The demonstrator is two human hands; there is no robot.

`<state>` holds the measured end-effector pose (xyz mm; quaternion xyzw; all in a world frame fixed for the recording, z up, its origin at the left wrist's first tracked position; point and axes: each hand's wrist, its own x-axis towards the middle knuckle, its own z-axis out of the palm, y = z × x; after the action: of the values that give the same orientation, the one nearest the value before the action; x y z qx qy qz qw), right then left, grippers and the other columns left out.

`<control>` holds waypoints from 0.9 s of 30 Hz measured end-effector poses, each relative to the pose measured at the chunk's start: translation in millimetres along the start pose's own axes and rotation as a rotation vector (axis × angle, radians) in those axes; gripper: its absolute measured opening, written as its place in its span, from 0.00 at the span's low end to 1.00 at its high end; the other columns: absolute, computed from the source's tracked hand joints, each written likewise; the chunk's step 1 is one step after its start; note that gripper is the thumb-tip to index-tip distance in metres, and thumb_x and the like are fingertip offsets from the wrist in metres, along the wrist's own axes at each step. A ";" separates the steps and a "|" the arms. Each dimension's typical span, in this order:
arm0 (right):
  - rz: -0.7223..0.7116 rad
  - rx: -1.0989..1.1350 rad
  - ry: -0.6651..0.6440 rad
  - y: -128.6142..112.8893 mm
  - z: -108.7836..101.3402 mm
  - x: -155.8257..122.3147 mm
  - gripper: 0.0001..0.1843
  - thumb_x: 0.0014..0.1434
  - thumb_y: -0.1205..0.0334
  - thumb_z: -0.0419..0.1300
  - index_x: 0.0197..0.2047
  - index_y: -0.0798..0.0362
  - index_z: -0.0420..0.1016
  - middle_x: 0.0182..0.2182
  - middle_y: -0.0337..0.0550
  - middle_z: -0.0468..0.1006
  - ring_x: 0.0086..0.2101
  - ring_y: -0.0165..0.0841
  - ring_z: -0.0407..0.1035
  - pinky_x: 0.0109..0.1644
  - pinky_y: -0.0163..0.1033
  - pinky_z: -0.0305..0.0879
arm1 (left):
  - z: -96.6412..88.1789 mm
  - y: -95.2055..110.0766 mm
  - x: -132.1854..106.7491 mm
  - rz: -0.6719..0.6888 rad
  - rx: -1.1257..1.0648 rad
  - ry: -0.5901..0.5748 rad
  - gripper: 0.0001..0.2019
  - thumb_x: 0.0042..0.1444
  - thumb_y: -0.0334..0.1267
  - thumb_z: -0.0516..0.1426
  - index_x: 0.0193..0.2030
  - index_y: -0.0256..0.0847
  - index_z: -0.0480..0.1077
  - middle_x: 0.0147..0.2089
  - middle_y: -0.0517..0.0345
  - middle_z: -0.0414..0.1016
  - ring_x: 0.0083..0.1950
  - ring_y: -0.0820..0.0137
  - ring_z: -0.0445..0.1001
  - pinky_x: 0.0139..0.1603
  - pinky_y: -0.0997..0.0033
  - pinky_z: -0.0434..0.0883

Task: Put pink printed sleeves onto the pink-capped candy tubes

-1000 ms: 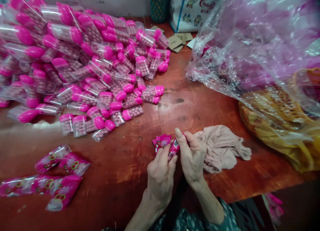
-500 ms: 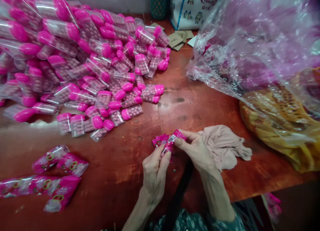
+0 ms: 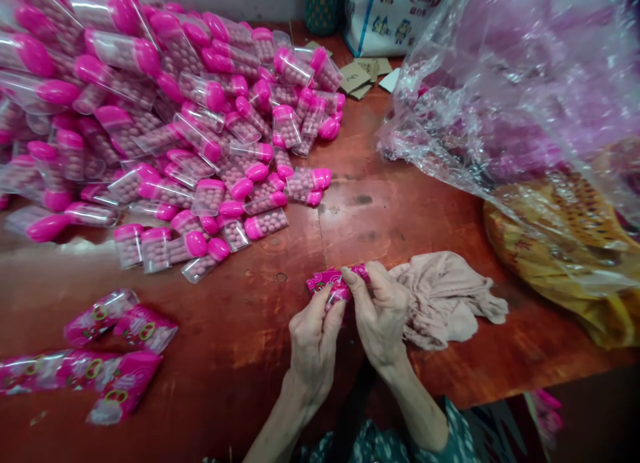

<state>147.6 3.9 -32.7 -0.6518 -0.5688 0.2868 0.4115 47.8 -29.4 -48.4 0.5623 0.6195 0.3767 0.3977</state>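
Note:
Between both hands is a small candy container in a printed pink wrapper [image 3: 340, 290], near the table's front edge. My left hand [image 3: 314, 336] pinches its lower end between thumb and fingers. On the other side, my right hand [image 3: 380, 309] is closed on the upper end, thumb pressed along the wrapper. Just behind the fingers lies more pink printed wrapper [image 3: 318, 280], partly hidden by the hands. A crumpled beige cloth [image 3: 445, 299] rests beside my right hand.
A large heap of clear candy containers with pink caps [image 3: 200, 136] covers the back left. Several wrapped containers [image 3: 120, 383] lie at front left. At right are a clear plastic bag [image 3: 480, 103] and a yellow bag [image 3: 550, 249]. Cardboard pieces [image 3: 356, 78] lie behind.
My right hand has turned and closed in over the wrapper's upper end, its thumb moving left toward my left hand. My left hand keeps its pinch. The view has shifted slightly.

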 end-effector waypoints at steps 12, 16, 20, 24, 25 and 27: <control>0.298 0.230 0.013 5.0 4.9 -2.4 0.18 0.60 0.56 0.53 0.21 0.53 0.58 0.18 0.31 0.58 0.21 0.26 0.51 0.26 0.33 0.48 | 4.0 -3.4 0.7 0.181 0.084 0.020 0.14 0.57 0.32 0.53 0.50 0.33 0.67 0.37 0.53 0.77 0.31 0.72 0.74 0.34 0.75 0.73; 0.344 0.271 0.022 4.2 3.3 -1.6 0.17 0.59 0.55 0.53 0.22 0.53 0.60 0.18 0.31 0.58 0.21 0.25 0.51 0.26 0.33 0.49 | 4.7 -5.6 -1.2 0.210 0.087 0.010 0.16 0.57 0.30 0.52 0.52 0.34 0.64 0.36 0.54 0.76 0.32 0.73 0.74 0.35 0.77 0.72; 0.430 0.365 0.000 5.2 3.2 -0.4 0.18 0.58 0.53 0.54 0.22 0.53 0.60 0.18 0.31 0.59 0.21 0.25 0.52 0.25 0.32 0.51 | 5.1 -8.1 -2.1 0.238 0.103 0.020 0.16 0.57 0.31 0.53 0.52 0.34 0.65 0.38 0.52 0.77 0.33 0.72 0.75 0.36 0.75 0.73; 0.505 0.509 -0.007 8.3 5.9 -0.9 0.17 0.57 0.52 0.55 0.22 0.53 0.61 0.18 0.31 0.61 0.20 0.25 0.54 0.25 0.31 0.54 | 6.0 -8.0 -2.7 0.176 0.092 0.002 0.16 0.57 0.33 0.53 0.52 0.36 0.66 0.39 0.53 0.77 0.33 0.70 0.76 0.36 0.73 0.73; 0.512 0.545 -0.009 8.6 6.5 -1.2 0.17 0.57 0.52 0.55 0.23 0.53 0.62 0.18 0.31 0.61 0.20 0.25 0.55 0.25 0.31 0.55 | 6.2 -7.3 -3.0 0.132 0.062 0.001 0.15 0.57 0.33 0.53 0.51 0.36 0.66 0.39 0.53 0.77 0.33 0.70 0.76 0.36 0.73 0.73; 0.510 0.609 -0.028 8.1 7.1 -1.6 0.15 0.57 0.52 0.56 0.24 0.53 0.64 0.18 0.31 0.62 0.19 0.25 0.56 0.25 0.32 0.57 | 6.4 -5.3 -3.4 0.003 -0.069 0.029 0.15 0.56 0.34 0.54 0.51 0.37 0.65 0.38 0.53 0.76 0.31 0.71 0.75 0.33 0.73 0.73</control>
<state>145.4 3.7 -43.4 -0.6162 -0.2831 0.5444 0.4938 51.7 -33.1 -55.6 0.5436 0.6111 0.4063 0.4074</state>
